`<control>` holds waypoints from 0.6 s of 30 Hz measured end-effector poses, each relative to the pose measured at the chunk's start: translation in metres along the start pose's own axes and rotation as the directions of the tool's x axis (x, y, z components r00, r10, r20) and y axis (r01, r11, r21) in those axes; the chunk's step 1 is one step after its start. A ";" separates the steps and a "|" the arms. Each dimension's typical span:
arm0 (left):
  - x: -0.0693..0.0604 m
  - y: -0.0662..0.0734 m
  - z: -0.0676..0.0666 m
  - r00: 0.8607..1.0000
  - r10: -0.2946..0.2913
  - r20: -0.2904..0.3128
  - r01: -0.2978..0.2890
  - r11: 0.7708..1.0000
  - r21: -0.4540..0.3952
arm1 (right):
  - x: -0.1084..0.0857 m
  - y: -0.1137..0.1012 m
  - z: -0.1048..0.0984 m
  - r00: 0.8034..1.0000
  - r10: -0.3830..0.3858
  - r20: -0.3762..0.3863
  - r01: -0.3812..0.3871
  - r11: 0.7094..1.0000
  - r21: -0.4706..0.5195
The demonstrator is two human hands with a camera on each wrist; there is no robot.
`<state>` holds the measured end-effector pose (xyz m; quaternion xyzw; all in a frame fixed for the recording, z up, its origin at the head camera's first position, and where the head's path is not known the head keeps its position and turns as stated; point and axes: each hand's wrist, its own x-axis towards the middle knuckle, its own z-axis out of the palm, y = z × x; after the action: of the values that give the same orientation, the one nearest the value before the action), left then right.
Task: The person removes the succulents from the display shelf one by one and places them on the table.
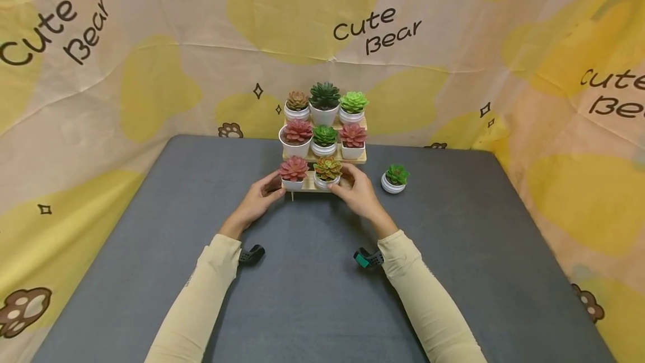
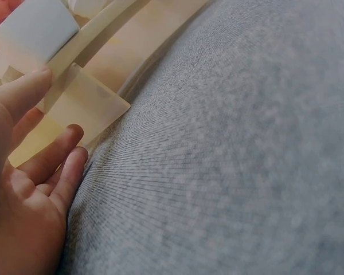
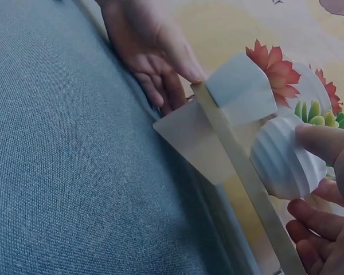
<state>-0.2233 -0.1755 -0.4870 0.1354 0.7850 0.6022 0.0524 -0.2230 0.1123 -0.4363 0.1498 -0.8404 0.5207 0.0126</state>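
A three-tiered wooden stand point(image 1: 359, 160) holds small potted succulents at the middle of the far table edge. On its lowest tier, my right hand point(image 1: 361, 192) pinches the ribbed white pot of a yellow-green succulent point(image 1: 327, 168) between thumb and fingers. The pot point(image 3: 286, 157) appears close above the shelf edge in the right wrist view; whether it touches is unclear. My left hand point(image 1: 256, 198) grips the left end of that tier, thumb point(image 2: 28, 91) at the shelf edge. Beside that thumb stands a pink succulent point(image 1: 294, 170) in a white pot.
Off the stand, a green succulent point(image 1: 397, 177) in a white pot sits on the grey table point(image 1: 302, 296), right of my right hand. Succulents fill the middle and top tiers, including a tall dark green one point(image 1: 325, 97). A printed cloth point(image 1: 201, 71) hangs behind.
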 end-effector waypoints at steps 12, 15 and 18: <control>0.002 -0.001 0.001 1.000 0.008 0.010 -0.008 1.000 -0.013 | 0.001 0.002 -0.001 1.000 -0.018 -0.007 0.018 1.000 -0.003; 0.002 -0.002 0.001 1.000 0.005 0.006 -0.005 1.000 -0.015 | 0.001 0.002 -0.001 1.000 -0.019 0.000 0.019 1.000 -0.010; 0.001 -0.003 0.001 1.000 0.009 -0.001 -0.009 1.000 -0.004 | 0.002 0.002 0.001 1.000 -0.020 0.018 0.020 1.000 -0.012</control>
<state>-0.2247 -0.1754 -0.4902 0.1387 0.7830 0.6043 0.0496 -0.2249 0.1118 -0.4385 0.1627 -0.8421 0.5140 0.0112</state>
